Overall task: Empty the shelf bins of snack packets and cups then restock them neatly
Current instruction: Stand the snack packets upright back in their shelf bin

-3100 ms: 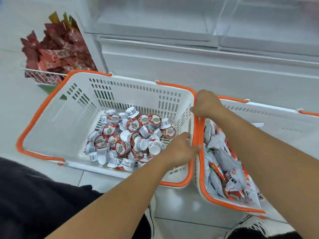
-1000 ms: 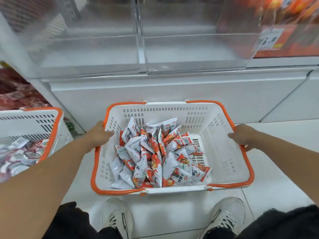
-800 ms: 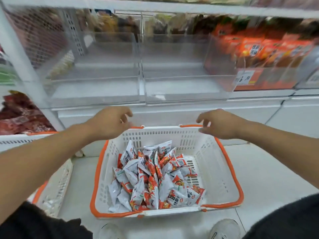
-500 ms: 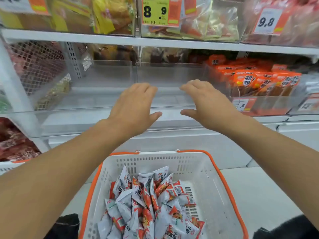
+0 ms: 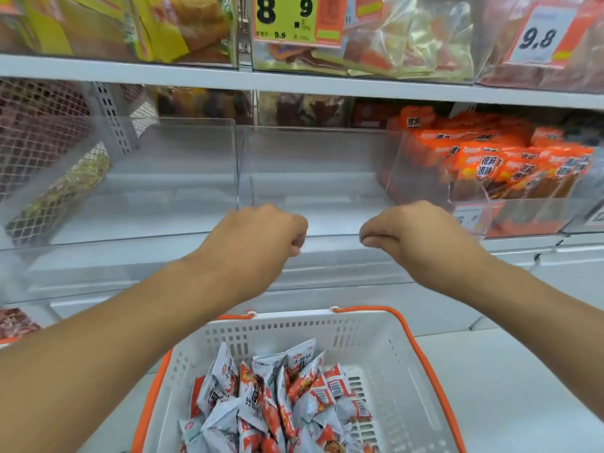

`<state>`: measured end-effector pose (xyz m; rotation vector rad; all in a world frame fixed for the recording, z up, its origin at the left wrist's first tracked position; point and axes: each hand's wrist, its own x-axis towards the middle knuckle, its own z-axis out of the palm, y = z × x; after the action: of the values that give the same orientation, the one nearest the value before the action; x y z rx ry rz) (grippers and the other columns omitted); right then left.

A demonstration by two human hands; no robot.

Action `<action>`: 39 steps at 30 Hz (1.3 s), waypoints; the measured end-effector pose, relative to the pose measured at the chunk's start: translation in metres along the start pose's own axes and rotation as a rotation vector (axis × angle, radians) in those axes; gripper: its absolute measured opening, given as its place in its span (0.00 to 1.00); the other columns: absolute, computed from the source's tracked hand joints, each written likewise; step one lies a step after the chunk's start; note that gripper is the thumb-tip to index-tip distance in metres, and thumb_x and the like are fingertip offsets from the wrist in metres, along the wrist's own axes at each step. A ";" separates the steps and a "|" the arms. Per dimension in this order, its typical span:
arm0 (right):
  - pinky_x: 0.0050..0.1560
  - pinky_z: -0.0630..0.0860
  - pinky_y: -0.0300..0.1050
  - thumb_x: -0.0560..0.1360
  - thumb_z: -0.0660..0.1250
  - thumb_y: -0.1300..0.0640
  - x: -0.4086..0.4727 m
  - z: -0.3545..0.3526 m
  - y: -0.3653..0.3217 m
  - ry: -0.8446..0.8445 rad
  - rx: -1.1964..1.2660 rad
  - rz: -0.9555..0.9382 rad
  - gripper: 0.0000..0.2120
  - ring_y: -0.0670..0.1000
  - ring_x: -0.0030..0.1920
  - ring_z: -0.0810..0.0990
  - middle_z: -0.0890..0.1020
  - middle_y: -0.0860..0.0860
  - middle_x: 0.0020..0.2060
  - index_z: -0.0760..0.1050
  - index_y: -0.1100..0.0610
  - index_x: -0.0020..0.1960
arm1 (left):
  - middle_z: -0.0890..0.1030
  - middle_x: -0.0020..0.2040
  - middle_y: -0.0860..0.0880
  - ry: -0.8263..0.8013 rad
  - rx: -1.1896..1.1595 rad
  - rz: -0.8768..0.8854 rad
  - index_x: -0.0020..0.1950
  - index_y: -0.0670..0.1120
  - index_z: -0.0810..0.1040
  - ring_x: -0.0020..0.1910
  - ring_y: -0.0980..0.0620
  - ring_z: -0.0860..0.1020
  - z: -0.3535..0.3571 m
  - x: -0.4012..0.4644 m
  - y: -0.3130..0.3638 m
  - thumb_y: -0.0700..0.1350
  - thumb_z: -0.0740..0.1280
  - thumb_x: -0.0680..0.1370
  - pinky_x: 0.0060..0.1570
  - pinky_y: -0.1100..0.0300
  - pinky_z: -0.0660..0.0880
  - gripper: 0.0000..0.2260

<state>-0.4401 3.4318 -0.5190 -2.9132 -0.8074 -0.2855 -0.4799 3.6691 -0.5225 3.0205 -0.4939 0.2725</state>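
A clear empty shelf bin [image 5: 313, 178] sits on the middle shelf straight ahead. My left hand [image 5: 261, 237] and my right hand [image 5: 415, 237] are side by side at its front lip, fingers curled over the edge and thumbs tucked below it. Below my arms, on the floor, stands a white basket with an orange rim [image 5: 376, 351]. It holds a heap of grey and red snack packets [image 5: 277, 400]. No cups are in view.
A second clear empty bin [image 5: 147, 191] stands left of a thin divider. To the right is a bin of orange packets [image 5: 510, 168]. Bagged snacks and price tags [image 5: 284, 18] fill the upper shelf. A wire mesh panel [image 5: 36, 135] closes the left side.
My hands let go of the basket rim, rose to the shelf with fingers spread, and now curl over the front lip of the clear bin. The view tilted up from the floor.
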 end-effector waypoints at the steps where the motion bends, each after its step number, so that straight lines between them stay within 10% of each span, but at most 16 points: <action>1: 0.50 0.78 0.54 0.79 0.66 0.50 -0.002 0.003 -0.001 0.003 -0.004 -0.002 0.07 0.57 0.51 0.81 0.85 0.48 0.50 0.82 0.48 0.53 | 0.80 0.50 0.52 -0.009 0.016 0.002 0.53 0.54 0.73 0.46 0.47 0.77 0.003 -0.004 0.001 0.47 0.62 0.83 0.39 0.57 0.68 0.02; 8: 0.38 0.75 0.49 0.74 0.66 0.49 -0.037 0.006 -0.059 0.380 0.108 -0.153 0.06 0.55 0.39 0.78 0.79 0.48 0.37 0.75 0.51 0.43 | 0.72 0.37 0.53 0.589 -0.123 0.246 0.44 0.47 0.72 0.35 0.48 0.71 0.010 -0.046 0.031 0.47 0.67 0.75 0.33 0.57 0.64 0.06; 12: 0.43 0.74 0.47 0.75 0.66 0.48 -0.067 0.094 -0.076 -0.472 -0.024 -0.144 0.09 0.57 0.46 0.80 0.81 0.51 0.40 0.76 0.52 0.42 | 0.80 0.49 0.49 -0.170 -0.022 0.089 0.52 0.50 0.74 0.48 0.43 0.79 0.089 -0.078 0.025 0.55 0.64 0.76 0.43 0.53 0.74 0.11; 15: 0.66 0.72 0.51 0.75 0.70 0.41 -0.111 0.180 -0.065 -1.071 -0.052 0.078 0.32 0.58 0.68 0.73 0.74 0.57 0.68 0.70 0.59 0.71 | 0.71 0.69 0.45 -0.759 0.026 -0.169 0.72 0.48 0.67 0.66 0.42 0.73 0.162 -0.116 0.010 0.63 0.70 0.72 0.62 0.48 0.73 0.34; 18: 0.60 0.74 0.49 0.71 0.74 0.40 -0.136 0.237 -0.073 -1.003 0.351 0.374 0.43 0.58 0.63 0.76 0.73 0.59 0.69 0.61 0.60 0.76 | 0.59 0.78 0.46 -0.925 -0.013 -0.261 0.78 0.49 0.61 0.73 0.42 0.67 0.212 -0.146 0.009 0.67 0.74 0.66 0.66 0.46 0.71 0.47; 21: 0.36 0.75 0.47 0.72 0.75 0.45 -0.146 0.275 -0.103 -0.861 0.587 0.585 0.20 0.55 0.38 0.78 0.77 0.56 0.39 0.73 0.60 0.48 | 0.51 0.80 0.45 -0.947 0.024 -0.201 0.74 0.51 0.67 0.72 0.40 0.67 0.227 -0.154 0.014 0.68 0.76 0.62 0.64 0.45 0.73 0.46; 25: 0.34 0.80 0.43 0.75 0.70 0.59 -0.150 0.290 -0.125 -0.979 0.555 0.541 0.06 0.54 0.37 0.81 0.79 0.55 0.37 0.74 0.58 0.42 | 0.46 0.80 0.49 -1.154 -0.056 -0.172 0.75 0.57 0.67 0.74 0.40 0.64 0.221 -0.147 -0.007 0.66 0.81 0.55 0.65 0.44 0.73 0.51; 34: 0.33 0.73 0.49 0.77 0.65 0.70 -0.105 0.234 -0.098 -0.916 0.790 0.604 0.26 0.55 0.25 0.75 0.75 0.58 0.31 0.61 0.63 0.73 | 0.38 0.80 0.52 -0.778 -0.008 0.100 0.72 0.62 0.70 0.78 0.39 0.36 0.243 -0.179 0.013 0.57 0.73 0.73 0.72 0.29 0.44 0.28; 37: 0.45 0.83 0.55 0.77 0.69 0.65 -0.107 0.214 -0.095 -0.846 0.777 0.636 0.24 0.58 0.37 0.83 0.83 0.64 0.46 0.65 0.58 0.70 | 0.63 0.74 0.50 -0.685 -0.172 0.132 0.61 0.56 0.79 0.76 0.44 0.56 0.246 -0.176 0.021 0.56 0.74 0.72 0.72 0.36 0.55 0.18; 39: 0.43 0.83 0.52 0.75 0.71 0.64 -0.103 0.195 -0.089 -0.816 0.769 0.628 0.24 0.55 0.35 0.81 0.82 0.61 0.43 0.67 0.61 0.69 | 0.76 0.54 0.48 -0.589 -0.493 0.005 0.50 0.48 0.78 0.55 0.48 0.72 0.237 -0.170 0.027 0.51 0.76 0.72 0.56 0.51 0.70 0.13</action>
<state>-0.5438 3.4858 -0.7266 -2.2736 0.0376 1.0559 -0.6082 3.6735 -0.7852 2.5631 -0.5049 -0.6597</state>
